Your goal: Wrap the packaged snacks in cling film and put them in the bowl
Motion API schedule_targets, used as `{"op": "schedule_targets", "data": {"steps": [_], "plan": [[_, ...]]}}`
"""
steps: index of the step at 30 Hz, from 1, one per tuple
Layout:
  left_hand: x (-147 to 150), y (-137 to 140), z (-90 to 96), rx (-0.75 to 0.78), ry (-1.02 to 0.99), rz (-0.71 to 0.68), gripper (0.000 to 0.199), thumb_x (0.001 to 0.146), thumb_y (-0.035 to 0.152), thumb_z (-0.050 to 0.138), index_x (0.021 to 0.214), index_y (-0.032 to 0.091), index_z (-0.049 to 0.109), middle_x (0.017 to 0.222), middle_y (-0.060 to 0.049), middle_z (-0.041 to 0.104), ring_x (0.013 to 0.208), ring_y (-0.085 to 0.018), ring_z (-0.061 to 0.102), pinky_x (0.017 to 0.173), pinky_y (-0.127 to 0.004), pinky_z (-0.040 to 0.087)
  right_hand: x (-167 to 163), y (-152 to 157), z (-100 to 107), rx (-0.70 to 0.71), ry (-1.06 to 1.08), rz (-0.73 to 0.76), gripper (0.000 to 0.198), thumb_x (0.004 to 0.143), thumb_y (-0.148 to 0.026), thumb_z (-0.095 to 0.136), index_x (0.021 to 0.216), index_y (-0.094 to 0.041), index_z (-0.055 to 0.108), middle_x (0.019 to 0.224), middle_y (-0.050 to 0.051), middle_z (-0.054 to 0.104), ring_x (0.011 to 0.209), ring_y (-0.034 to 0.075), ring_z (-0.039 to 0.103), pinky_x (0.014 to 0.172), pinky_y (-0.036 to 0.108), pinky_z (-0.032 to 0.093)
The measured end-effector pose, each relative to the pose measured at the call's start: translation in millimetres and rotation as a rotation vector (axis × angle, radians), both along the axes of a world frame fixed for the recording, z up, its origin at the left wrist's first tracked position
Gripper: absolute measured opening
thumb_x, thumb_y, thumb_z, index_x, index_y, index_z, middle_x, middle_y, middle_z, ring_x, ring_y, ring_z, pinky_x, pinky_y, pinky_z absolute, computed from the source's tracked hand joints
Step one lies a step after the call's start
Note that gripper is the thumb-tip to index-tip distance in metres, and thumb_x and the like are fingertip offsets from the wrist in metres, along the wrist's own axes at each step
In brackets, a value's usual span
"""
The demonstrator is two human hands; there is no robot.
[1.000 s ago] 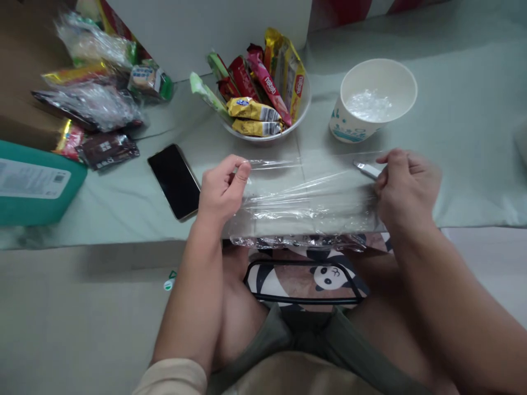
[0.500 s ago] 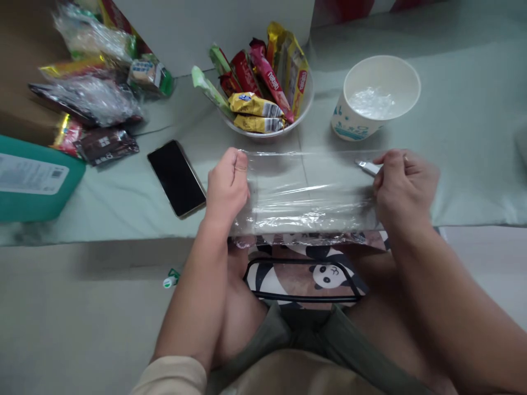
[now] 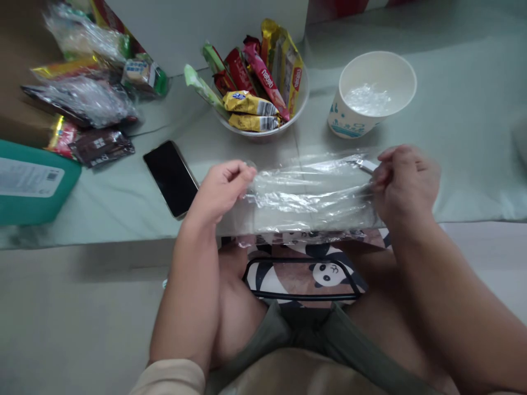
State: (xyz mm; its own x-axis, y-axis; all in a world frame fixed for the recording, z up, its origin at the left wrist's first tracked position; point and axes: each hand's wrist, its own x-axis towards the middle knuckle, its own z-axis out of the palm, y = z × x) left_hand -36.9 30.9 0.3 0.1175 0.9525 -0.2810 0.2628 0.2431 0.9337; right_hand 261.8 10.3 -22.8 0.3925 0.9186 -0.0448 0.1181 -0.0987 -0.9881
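A sheet of clear plastic film [image 3: 304, 203] hangs between my hands at the table's front edge, wrinkled and a little slack. My left hand [image 3: 218, 192] pinches its left end between thumb and fingers. The right end is in my closed right hand [image 3: 407, 184]. From that same hand a small utility knife [image 3: 368, 165] sticks out to the left, its tip over the film; most of its handle is hidden by the fingers. Just beyond the film stands a white paper cup [image 3: 349, 120] with crumpled clear plastic inside.
A round bowl [image 3: 303, 101] of wrapped snacks stands behind the film. On the left lie a black phone [image 3: 171, 178], several snack packets [image 3: 101, 147] and a teal container [image 3: 37, 206]. A panda-print surface [image 3: 284, 277] with a black frame shows below the table edge.
My left hand has turned and moved slightly left and down. The film has gone from stretched taut to looser and more wrinkled. My right hand has stayed nearly in place.
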Motion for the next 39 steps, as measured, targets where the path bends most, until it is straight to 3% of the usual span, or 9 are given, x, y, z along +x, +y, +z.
{"op": "schedule_targets", "data": {"steps": [2, 5, 9, 12, 16, 22, 33, 36, 39], "plan": [[5, 2, -0.2, 0.055, -0.088, 0.202, 0.029, 0.085, 0.038, 0.071, 0.07, 0.022, 0.053, 0.063, 0.002, 0.051, 0.054, -0.008, 0.049, 0.047, -0.021, 0.035, -2, 2, 1, 0.027, 0.197, -0.037, 0.018, 0.085, -0.039, 0.058, 0.077, -0.023, 0.053, 0.058, -0.004, 0.043, 0.05, 0.009, 0.042, 0.047, 0.026, 0.032], [12, 4, 3.7, 0.073, -0.179, 0.425, 0.024, 0.092, 0.035, 0.062, 0.077, 0.023, 0.048, 0.072, 0.002, 0.055, 0.053, -0.008, 0.05, 0.041, -0.022, 0.027, -5, 2, 3, -0.008, 0.326, 0.036, 0.015, 0.075, -0.028, 0.067, 0.088, -0.024, 0.059, 0.081, 0.001, 0.059, 0.071, 0.012, 0.061, 0.062, 0.027, 0.049], [15, 7, 9.3, 0.22, -0.221, 0.647, 0.025, 0.1, 0.036, 0.047, 0.081, 0.025, 0.037, 0.063, 0.006, 0.041, 0.045, -0.006, 0.037, 0.04, -0.023, 0.016, -9, -5, 4, -0.177, 0.369, 0.264, 0.041, 0.066, -0.035, 0.08, 0.102, -0.027, 0.062, 0.105, 0.004, 0.069, 0.093, 0.019, 0.07, 0.08, 0.034, 0.06], [11, 9, 8.9, 0.309, -0.188, 0.794, 0.029, 0.1, 0.044, 0.047, 0.085, 0.025, 0.031, 0.063, 0.008, 0.031, 0.047, -0.005, 0.033, 0.042, -0.021, 0.017, -13, -9, 1, -0.279, 0.322, 0.41, 0.035, 0.072, -0.041, 0.081, 0.097, -0.024, 0.064, 0.097, 0.005, 0.072, 0.086, 0.018, 0.071, 0.079, 0.036, 0.062], [5, 9, 4.5, 0.365, -0.153, 0.791, 0.031, 0.1, 0.048, 0.045, 0.087, 0.025, 0.029, 0.067, 0.009, 0.029, 0.049, -0.004, 0.03, 0.044, -0.021, 0.018, -18, -10, -4, -0.27, 0.201, 0.399, 0.029, 0.081, -0.046, 0.076, 0.084, -0.022, 0.061, 0.082, 0.002, 0.068, 0.066, 0.012, 0.065, 0.059, 0.027, 0.056], [6, 8, 7.0, 0.368, -0.148, 0.821, 0.023, 0.107, 0.033, 0.033, 0.085, 0.026, 0.031, 0.062, 0.009, 0.029, 0.044, -0.006, 0.027, 0.044, -0.025, 0.018, -19, -8, -4, -0.197, 0.177, 0.248, 0.026, 0.087, -0.048, 0.07, 0.087, -0.024, 0.059, 0.053, -0.008, 0.045, 0.038, 0.006, 0.03, 0.039, 0.022, 0.021], [0, 13, 19.5, 0.264, -0.231, 0.994, 0.028, 0.11, 0.032, 0.029, 0.083, 0.025, 0.032, 0.042, 0.013, 0.027, 0.036, -0.006, 0.023, 0.041, -0.026, 0.009, -6, -17, 16, -0.311, -0.111, 0.134, 0.064, 0.089, -0.064, 0.063, 0.043, -0.021, 0.049, 0.032, -0.002, 0.04, 0.028, 0.007, 0.031, 0.033, 0.024, 0.021], [0, 13, 18.8, 0.251, -0.232, 0.955, 0.029, 0.109, 0.034, 0.031, 0.082, 0.025, 0.034, 0.039, 0.013, 0.027, 0.033, -0.007, 0.02, 0.039, -0.027, 0.008, -2, -20, 21, -0.33, -0.225, 0.137, 0.059, 0.088, -0.057, 0.066, 0.045, -0.021, 0.05, 0.035, -0.003, 0.041, 0.032, 0.007, 0.032, 0.036, 0.024, 0.024], [2, 11, 16.9, 0.204, -0.286, 0.867, 0.03, 0.106, 0.038, 0.04, 0.079, 0.025, 0.038, 0.037, 0.012, 0.028, 0.03, -0.007, 0.016, 0.038, -0.028, 0.005, 1, -18, 18, -0.174, -0.376, 0.067, 0.037, 0.087, -0.041, 0.069, 0.058, -0.02, 0.06, 0.048, -0.003, 0.052, 0.045, 0.01, 0.045, 0.048, 0.026, 0.036]]}}
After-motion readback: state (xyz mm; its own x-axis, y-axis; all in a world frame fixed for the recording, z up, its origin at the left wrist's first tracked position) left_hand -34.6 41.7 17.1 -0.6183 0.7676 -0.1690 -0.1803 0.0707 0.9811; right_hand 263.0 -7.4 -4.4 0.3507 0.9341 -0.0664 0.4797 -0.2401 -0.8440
